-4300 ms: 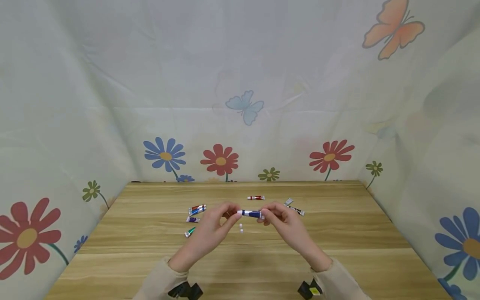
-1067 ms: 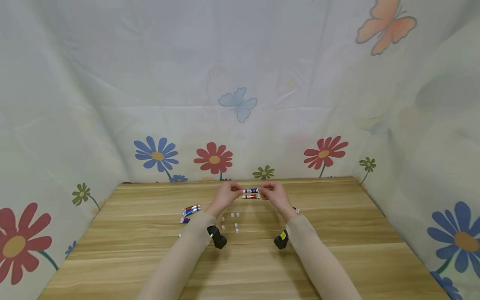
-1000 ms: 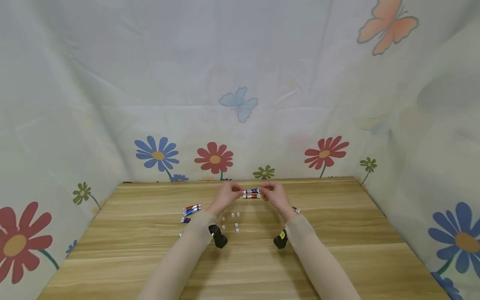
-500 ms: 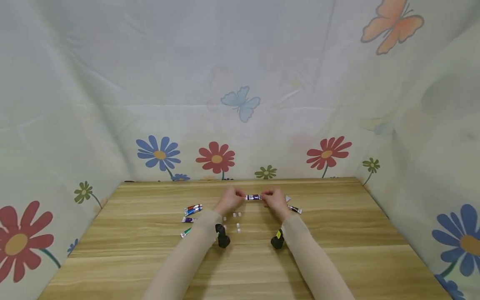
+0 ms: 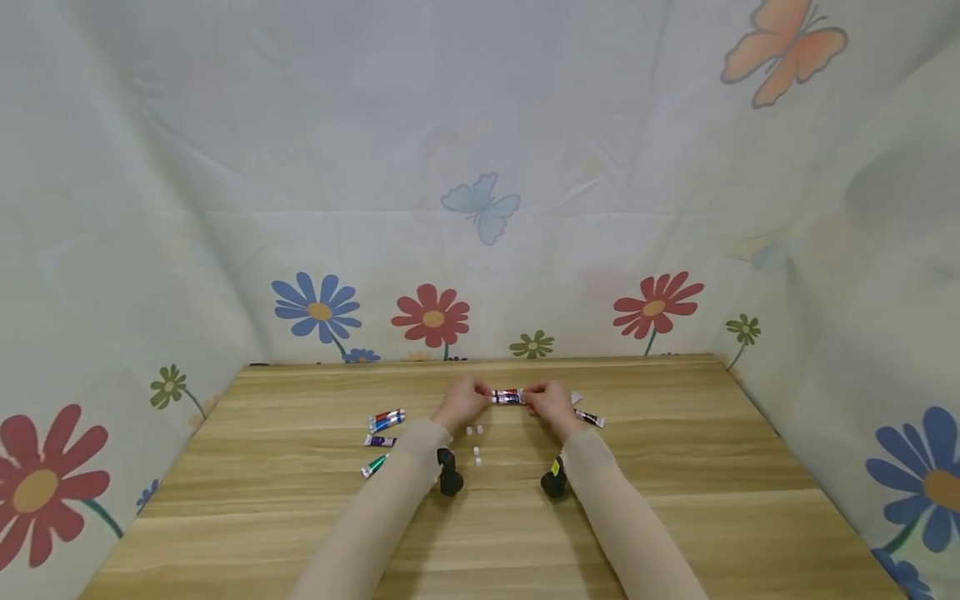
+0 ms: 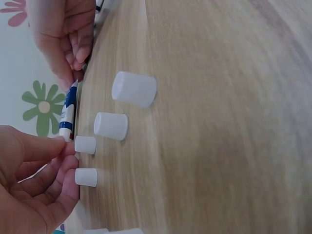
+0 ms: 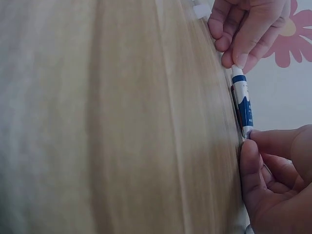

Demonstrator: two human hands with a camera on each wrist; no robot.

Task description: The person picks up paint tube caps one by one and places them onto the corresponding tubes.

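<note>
A dark blue and white paint tube point(image 5: 507, 400) is held level between both hands, low over the table at mid-back. My left hand point(image 5: 462, 402) pinches its white cap end between thumb and finger. At the flat tail end, my right hand point(image 5: 552, 404) pinches it the same way. Right behind it lies a red paint tube point(image 5: 507, 391), partly hidden by the blue one. The right wrist view shows the blue tube point(image 7: 243, 100) close against the table top. Several small white caps point(image 6: 135, 89) stand on the wood near the left hand.
To the left lie a blue paint tube point(image 5: 386, 422) beside an orange-red one, a purple tube point(image 5: 380, 441) and a green tube point(image 5: 374, 466). A black tube point(image 5: 590, 418) lies right of the right hand. The wooden table point(image 5: 675, 500) ends at a flowered cloth backdrop.
Both hands have carried the blue tube away from the body and down to the red tube. Over the last second it has shifted from beyond the red tube to its near side.
</note>
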